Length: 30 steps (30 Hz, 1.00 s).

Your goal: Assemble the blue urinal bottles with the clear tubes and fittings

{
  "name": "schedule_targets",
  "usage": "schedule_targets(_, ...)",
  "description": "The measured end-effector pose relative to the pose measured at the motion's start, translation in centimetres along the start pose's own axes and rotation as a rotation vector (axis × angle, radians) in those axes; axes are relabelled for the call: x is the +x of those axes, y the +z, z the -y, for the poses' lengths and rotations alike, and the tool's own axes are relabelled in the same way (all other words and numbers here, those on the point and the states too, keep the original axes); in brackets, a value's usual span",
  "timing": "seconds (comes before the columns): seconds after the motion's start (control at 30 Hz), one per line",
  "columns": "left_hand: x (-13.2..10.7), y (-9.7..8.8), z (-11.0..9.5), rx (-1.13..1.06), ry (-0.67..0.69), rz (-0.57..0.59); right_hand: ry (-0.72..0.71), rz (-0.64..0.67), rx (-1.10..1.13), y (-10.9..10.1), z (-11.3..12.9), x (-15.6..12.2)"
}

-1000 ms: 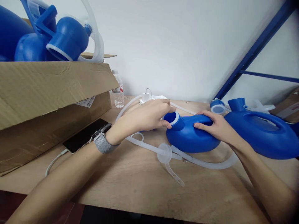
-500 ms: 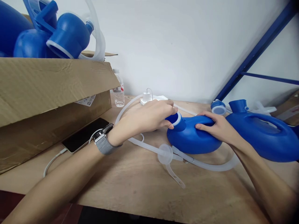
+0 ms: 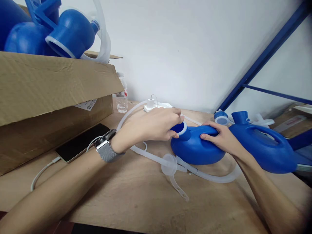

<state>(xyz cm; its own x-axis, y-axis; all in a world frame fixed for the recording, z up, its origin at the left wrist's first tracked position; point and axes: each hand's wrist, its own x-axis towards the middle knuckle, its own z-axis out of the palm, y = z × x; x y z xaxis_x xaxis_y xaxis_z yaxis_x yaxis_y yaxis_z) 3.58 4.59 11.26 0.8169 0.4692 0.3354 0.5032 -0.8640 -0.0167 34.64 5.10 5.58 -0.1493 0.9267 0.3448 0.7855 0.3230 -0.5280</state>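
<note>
A blue plastic urinal bottle (image 3: 198,149) lies on the wooden table, its mouth with a white ring (image 3: 183,129) tilted up to the left. My left hand (image 3: 162,123), a watch on its wrist, has thumb and fingers closed around the rim of that mouth; the far fingertips are partly hidden. Around the bottle's handle, my right hand (image 3: 218,135) is closed, thumb on the near side. In front of the bottle lie a translucent hose (image 3: 214,178) and a round translucent cap (image 3: 169,164) with a perforated strap.
At left stands a cardboard box (image 3: 58,78) with several blue bottles on top. Beside it are a phone (image 3: 81,143) with a cable and a water bottle (image 3: 121,97). A power strip (image 3: 151,105) sits behind. Another urinal bottle (image 3: 265,151) and a blue cap (image 3: 221,117) are at right.
The view has shifted slightly, so the bottle and both hands appear a little further left. Both hands keep the same hold on the bottle.
</note>
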Motion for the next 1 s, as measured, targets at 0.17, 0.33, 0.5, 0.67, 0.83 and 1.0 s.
schedule_targets(0.17,-0.2,0.0,0.1,-0.037,-0.018,-0.002,0.016,0.009,-0.002,-0.1,0.2,-0.2)
schedule_targets(0.33,-0.3,-0.2,1.0,-0.056,-0.025,0.003,-0.017,-0.009,-0.014,-0.1,0.3,-0.4)
schedule_targets(0.5,-0.3,-0.3,1.0,-0.006,0.005,-0.004,-0.019,-0.008,-0.019,0.0,0.1,-0.4)
schedule_targets(0.67,0.0,-0.4,0.9,-0.041,0.037,-0.019,0.011,0.013,-0.001,-0.1,0.2,-0.3)
schedule_targets(0.83,0.4,-0.4,1.5,-0.071,0.093,-0.009,-0.004,0.033,0.046,0.0,0.5,-0.1)
schedule_targets(1.0,0.3,0.1,1.7,-0.113,0.049,-0.017,-0.009,0.010,0.034,-0.1,0.5,-0.1)
